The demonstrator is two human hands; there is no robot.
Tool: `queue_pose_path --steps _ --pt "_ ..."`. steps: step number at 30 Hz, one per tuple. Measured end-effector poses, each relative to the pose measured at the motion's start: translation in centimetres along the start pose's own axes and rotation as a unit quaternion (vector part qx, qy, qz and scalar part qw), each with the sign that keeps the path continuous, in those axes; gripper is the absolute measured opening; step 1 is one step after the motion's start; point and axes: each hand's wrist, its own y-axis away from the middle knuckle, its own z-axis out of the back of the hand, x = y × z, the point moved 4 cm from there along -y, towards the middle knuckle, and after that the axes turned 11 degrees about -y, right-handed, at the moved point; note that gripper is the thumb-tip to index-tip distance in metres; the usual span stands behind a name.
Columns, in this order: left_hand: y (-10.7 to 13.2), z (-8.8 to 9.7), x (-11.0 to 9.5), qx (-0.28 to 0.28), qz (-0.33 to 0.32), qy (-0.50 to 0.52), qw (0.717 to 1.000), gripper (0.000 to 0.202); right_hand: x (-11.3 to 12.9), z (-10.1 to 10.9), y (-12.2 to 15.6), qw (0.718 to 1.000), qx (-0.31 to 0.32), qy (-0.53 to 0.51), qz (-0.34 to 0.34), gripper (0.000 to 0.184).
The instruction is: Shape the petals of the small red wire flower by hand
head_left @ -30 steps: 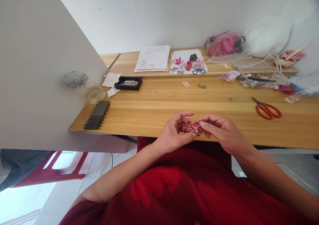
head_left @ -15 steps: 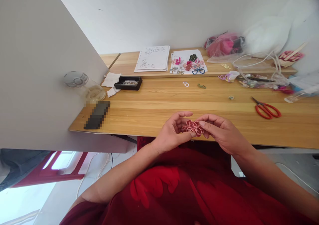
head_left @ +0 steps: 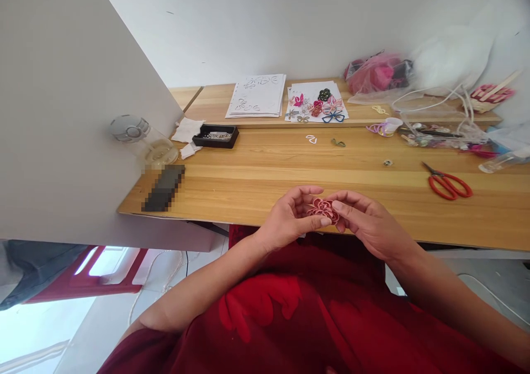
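A pink and dark red quilled paper flower (head_left: pixel 322 209) is held between both my hands at the near edge of the wooden table (head_left: pixel 256 175). My left hand (head_left: pixel 289 219) pinches its lower left side, thumb under it and fingers curled above. My right hand (head_left: pixel 368 222) grips its right side with thumb and fingertips. Both hands are closed on the flower, just above my red-clothed lap.
Red scissors (head_left: pixel 448 183) lie to the right. A sheet with several finished quilled flowers (head_left: pixel 317 106) and a stack of pattern papers (head_left: pixel 256 95) sit on the raised back shelf. A black tray (head_left: pixel 216 136), a blurred dark object (head_left: pixel 163 187), loose quilled pieces (head_left: pixel 337 142), bags and cables are around.
The view shifted slightly; the flower has been turned a little between my fingers, and both hands stay on it at the table's edge.
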Motion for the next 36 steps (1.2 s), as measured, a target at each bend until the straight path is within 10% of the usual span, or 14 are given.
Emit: queue_pose_path --steps 36 --pt "-0.7 0.5 1.5 -0.046 0.076 0.14 0.986 0.037 -1.7 0.3 -1.1 0.965 -0.128 -0.211 -0.084 0.029"
